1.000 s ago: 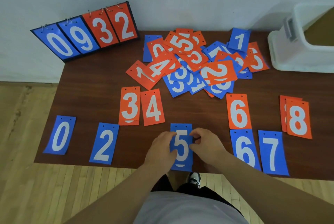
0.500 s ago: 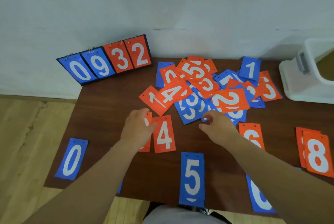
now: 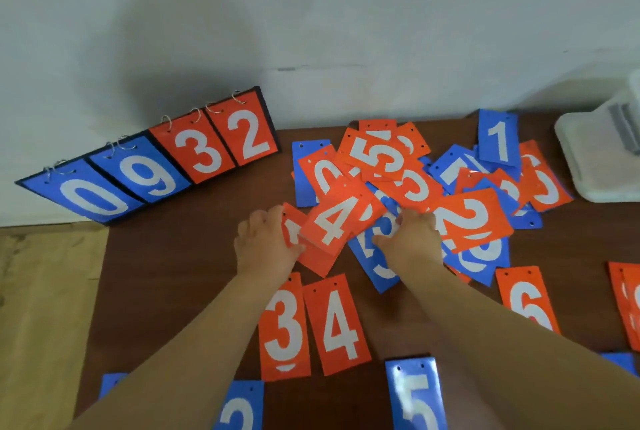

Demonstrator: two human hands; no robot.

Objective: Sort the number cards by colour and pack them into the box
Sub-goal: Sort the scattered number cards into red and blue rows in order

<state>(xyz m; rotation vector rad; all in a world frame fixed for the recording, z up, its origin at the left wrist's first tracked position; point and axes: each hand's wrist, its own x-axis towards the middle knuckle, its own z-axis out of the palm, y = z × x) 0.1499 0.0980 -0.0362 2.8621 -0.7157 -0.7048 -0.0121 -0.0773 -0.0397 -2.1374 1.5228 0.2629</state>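
A loose pile of orange and blue number cards (image 3: 415,183) covers the back middle of the brown table (image 3: 173,273). My left hand (image 3: 266,242) grips the left end of an orange 1 card (image 3: 294,232) at the pile's near left edge, thumb on top. My right hand (image 3: 412,239) presses on a blue 3 card (image 3: 377,263) at the pile's front, thumb spread out. Single cards lie in rows nearer me: orange 3 (image 3: 284,325), orange 4 (image 3: 337,322), orange 6 (image 3: 526,298), blue 5 (image 3: 415,395), blue 2 (image 3: 239,409). The white plastic box (image 3: 595,159) stands at the back right.
A flip scoreboard (image 3: 149,166) showing 0 9 3 2 leans against the wall at the back left corner. More orange cards (image 3: 627,305) lie at the right edge. Wooden floor shows to the left of the table.
Both hands left the blue 5 card near the front edge and moved forward to the pile. The left hand took hold of the orange 1 card; the right hand landed on a blue card.
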